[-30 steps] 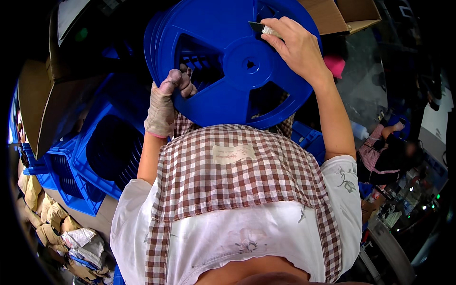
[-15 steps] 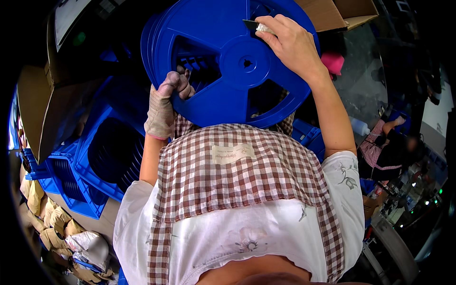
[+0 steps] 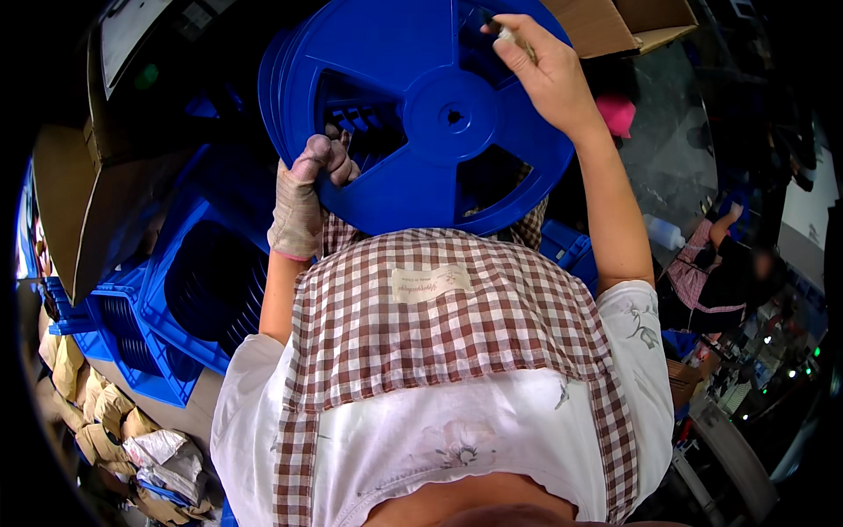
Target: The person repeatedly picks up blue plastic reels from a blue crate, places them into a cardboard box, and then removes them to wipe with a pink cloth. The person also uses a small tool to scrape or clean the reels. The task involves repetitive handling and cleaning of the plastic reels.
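A large blue plastic reel (image 3: pixel 369 35) with wedge-shaped cutouts faces me, and more blue discs show stacked behind it. My left hand (image 3: pixel 303 189), in a thin beige glove, is closed round the reel's left rim, its fingertips showing through the left cutout. Over the upper right part of the reel, my right hand (image 3: pixel 549 75) is bare and pinches a small dark blade (image 3: pixel 489 19) with a pale wrapped grip. That blade is partly hidden by the fingers, and its tip lies above the dark upper right cutout; whether it touches the reel I cannot tell.
Blue crates (image 3: pixel 167 351) holding dark discs stand at the left, below a cardboard box (image 3: pixel 61 202). Another open carton (image 3: pixel 606 26) is at the upper right, near a pink object (image 3: pixel 616 115). Crumpled brown packaging (image 3: pixel 97 413) lies lower left. Another person (image 3: pixel 716 263) is at the far right.
My right hand has moved slightly up and right with the blade, which has tilted off the reel's upper face toward the cutout. The reel has shifted slightly left; my left hand keeps its grip.
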Available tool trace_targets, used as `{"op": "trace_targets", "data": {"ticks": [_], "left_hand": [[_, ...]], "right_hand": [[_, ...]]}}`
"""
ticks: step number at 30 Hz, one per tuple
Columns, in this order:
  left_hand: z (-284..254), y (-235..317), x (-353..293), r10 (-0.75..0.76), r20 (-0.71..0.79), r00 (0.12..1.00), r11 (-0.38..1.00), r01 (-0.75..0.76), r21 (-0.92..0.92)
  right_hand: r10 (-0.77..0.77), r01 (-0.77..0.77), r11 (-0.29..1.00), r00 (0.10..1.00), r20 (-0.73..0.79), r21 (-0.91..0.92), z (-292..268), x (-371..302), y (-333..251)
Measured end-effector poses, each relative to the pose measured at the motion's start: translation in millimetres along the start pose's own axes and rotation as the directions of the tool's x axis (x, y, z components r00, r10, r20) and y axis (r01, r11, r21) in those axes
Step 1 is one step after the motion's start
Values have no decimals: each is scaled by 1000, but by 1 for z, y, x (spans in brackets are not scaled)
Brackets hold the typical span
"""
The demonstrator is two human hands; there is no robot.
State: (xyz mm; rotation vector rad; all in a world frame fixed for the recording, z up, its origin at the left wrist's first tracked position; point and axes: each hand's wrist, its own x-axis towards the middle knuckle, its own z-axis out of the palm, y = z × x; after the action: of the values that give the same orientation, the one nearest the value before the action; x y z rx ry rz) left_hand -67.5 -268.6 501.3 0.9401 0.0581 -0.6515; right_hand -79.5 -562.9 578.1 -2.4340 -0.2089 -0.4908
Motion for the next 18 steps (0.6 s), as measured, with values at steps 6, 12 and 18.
{"op": "trace_targets", "data": {"ticks": [6, 12, 18], "left_hand": [[-2, -2, 1, -6, -24, 1000, 1000, 6, -6], [-4, 0, 13, -38, 76, 996, 992, 47, -115], [-7, 8, 20, 13, 102, 995, 971, 12, -239]], "right_hand": [[292, -317, 930, 945, 148, 188, -1, 19, -12], [158, -163, 981, 986, -50, -109, 24, 28, -9], [322, -226, 919, 903, -285, 323, -50, -20, 16]]}}
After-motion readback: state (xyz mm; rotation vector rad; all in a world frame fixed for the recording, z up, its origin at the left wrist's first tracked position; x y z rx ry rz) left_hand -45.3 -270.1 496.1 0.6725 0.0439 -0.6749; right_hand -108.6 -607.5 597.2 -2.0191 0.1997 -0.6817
